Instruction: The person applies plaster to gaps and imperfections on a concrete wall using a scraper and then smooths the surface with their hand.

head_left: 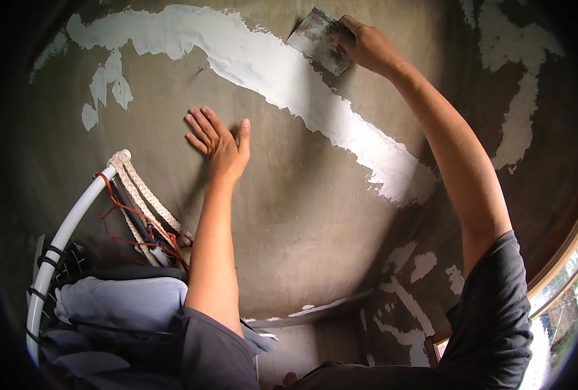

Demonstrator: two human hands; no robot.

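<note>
Right hand [371, 47], 1 o'clock: gripping flat scraper [321, 44]; left hand [222, 144], 10 o'clock: opened out; between, white filler [269, 70]

Gripped edge of scraper [318, 44] is covered by right hand [370, 47]. Lower end of white pole [70, 224] is lost at lower left. Window [565, 312] is cut off at right. Foot [290, 378] is mostly hidden by dark clothing [380, 378].
</note>
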